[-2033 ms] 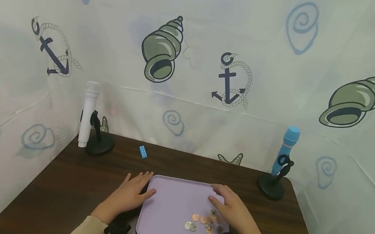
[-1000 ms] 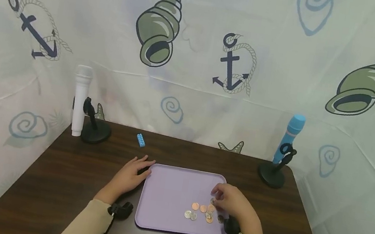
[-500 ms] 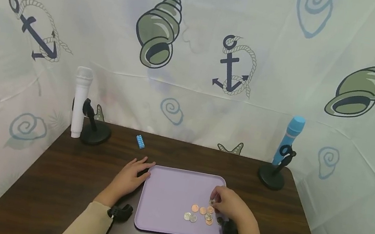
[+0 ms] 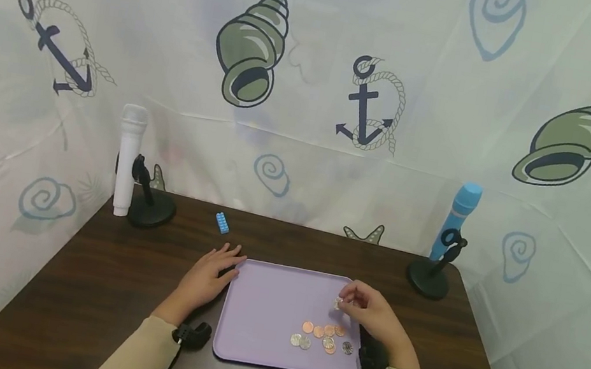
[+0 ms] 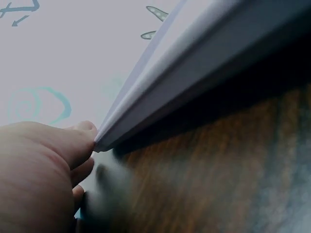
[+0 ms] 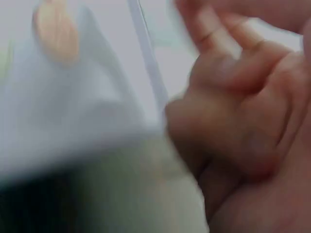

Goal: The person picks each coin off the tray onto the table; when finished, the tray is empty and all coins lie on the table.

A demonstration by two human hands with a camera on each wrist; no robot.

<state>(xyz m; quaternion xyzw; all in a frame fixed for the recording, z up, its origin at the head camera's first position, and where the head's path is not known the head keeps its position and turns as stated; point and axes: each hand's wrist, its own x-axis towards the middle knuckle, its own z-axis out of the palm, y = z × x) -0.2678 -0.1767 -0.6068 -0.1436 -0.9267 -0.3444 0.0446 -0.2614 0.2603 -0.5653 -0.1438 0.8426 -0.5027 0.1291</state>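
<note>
A lilac tray (image 4: 266,299) lies on the dark wooden table, with several copper and silver coins (image 4: 322,337) near its front right. My right hand (image 4: 363,308) is raised a little over the tray's right side and pinches a small silver coin (image 4: 337,303) in its fingertips. In the right wrist view the curled fingers (image 6: 233,87) are blurred, with a copper coin (image 6: 56,31) beyond. My left hand (image 4: 211,274) lies flat on the table, fingers against the tray's left rim (image 5: 160,102).
A white toy microphone (image 4: 127,161) on a black stand is at the back left, a blue one (image 4: 455,219) at the back right. A small blue brick (image 4: 222,222) lies behind the tray. Printed fabric walls close in on three sides.
My right hand came down onto the coins, closed its fingertips on a silver one and lifted it up and back. The left hand stayed at the tray's left edge.
</note>
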